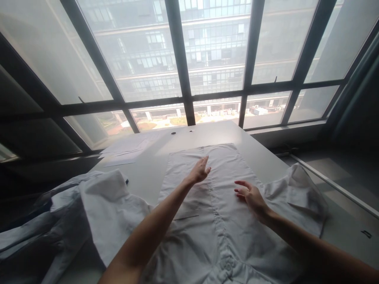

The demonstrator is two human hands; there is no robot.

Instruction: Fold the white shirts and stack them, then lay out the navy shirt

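A white button-front garment, apparently a shirt or lab coat (189, 236), lies spread on a white table (225, 132), its hem toward the window and its collar near me. One sleeve (304, 193) stretches out to the right, and white cloth also spreads to the left. Over the upper middle of the garment, beside the front placket, is my left hand (200, 170), fingers stretched out and holding nothing. My right hand (251, 197) is over the right front panel with its fingers apart and slightly bent, also holding nothing. Whether either palm touches the cloth is hard to tell.
Loose white papers (124, 152) lie at the table's far left. A heap of white and dark clothes (50, 221) rests at the left. Two cable holes (173, 133) show near the far edge. Large framed windows (217, 51) stand behind; a white bar (334, 183) runs along the right.
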